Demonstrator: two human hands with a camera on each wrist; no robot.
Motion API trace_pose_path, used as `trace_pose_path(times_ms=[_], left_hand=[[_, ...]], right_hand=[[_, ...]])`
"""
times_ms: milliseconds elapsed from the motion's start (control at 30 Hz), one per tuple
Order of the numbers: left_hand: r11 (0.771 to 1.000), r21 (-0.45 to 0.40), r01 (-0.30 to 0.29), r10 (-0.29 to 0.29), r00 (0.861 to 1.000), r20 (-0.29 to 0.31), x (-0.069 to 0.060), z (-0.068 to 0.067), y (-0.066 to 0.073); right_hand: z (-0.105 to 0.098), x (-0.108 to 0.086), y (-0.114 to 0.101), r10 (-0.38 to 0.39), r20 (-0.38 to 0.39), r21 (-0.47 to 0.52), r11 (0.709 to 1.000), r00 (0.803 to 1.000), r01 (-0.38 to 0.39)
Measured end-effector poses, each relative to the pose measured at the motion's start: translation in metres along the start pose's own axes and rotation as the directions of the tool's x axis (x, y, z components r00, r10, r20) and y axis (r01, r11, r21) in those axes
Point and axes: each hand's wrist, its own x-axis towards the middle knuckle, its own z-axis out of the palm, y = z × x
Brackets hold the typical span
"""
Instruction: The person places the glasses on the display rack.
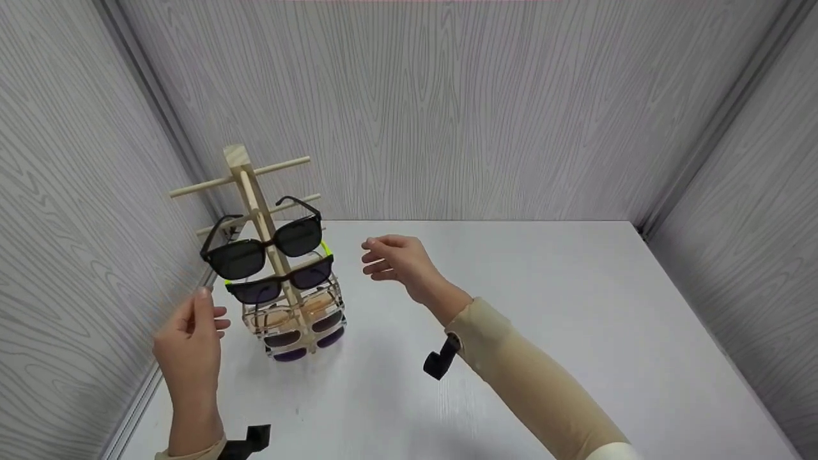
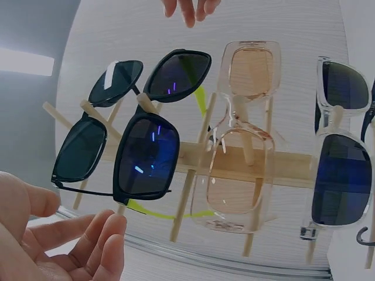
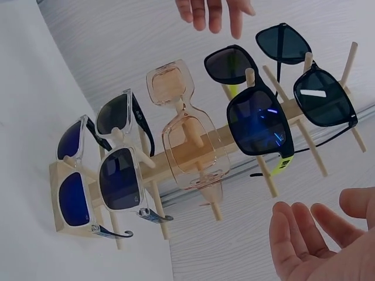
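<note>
A wooden sunglasses rack (image 1: 236, 155) stands at the left, with several pairs one above another on its pegs. Highest hangs a pair of black sunglasses (image 1: 239, 259); below it sits a dark pair with yellow-green temples (image 1: 259, 292). Under those come glasses with a clear frame and peach lenses (image 2: 234, 170), then clear-framed sunglasses with dark lenses (image 2: 343, 178). My left hand (image 1: 192, 345) is just left of the rack, its fingers loosely bent and holding nothing. To the rack's right, my right hand (image 1: 399, 262) is raised with relaxed fingers, apart from the glasses.
The rack stands on a white tabletop (image 1: 511, 319), close to the left wall panel (image 1: 64, 191). A back panel (image 1: 447, 115) and a right panel (image 1: 748, 211) enclose the table. Wooden pegs (image 1: 281, 165) stick out from both sides of the rack's top.
</note>
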Motion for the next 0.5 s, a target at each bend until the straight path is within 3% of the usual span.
trace_pose_path(times_ms=[300,500], left_hand=[[0.999,0.04,0.008,-0.009,0.999,0.039,-0.011,0.008,-0.019],[0.994,0.092,0.058,-0.065,0.995,0.073,-0.017,0.013,-0.028]], right_hand=[[-0.006,-0.01,0.021,0.029,0.015,0.031,0.999,0.999,-0.03],[-0.009,-0.013,0.033,0.038,0.017,0.079,0.996,0.999,-0.04]])
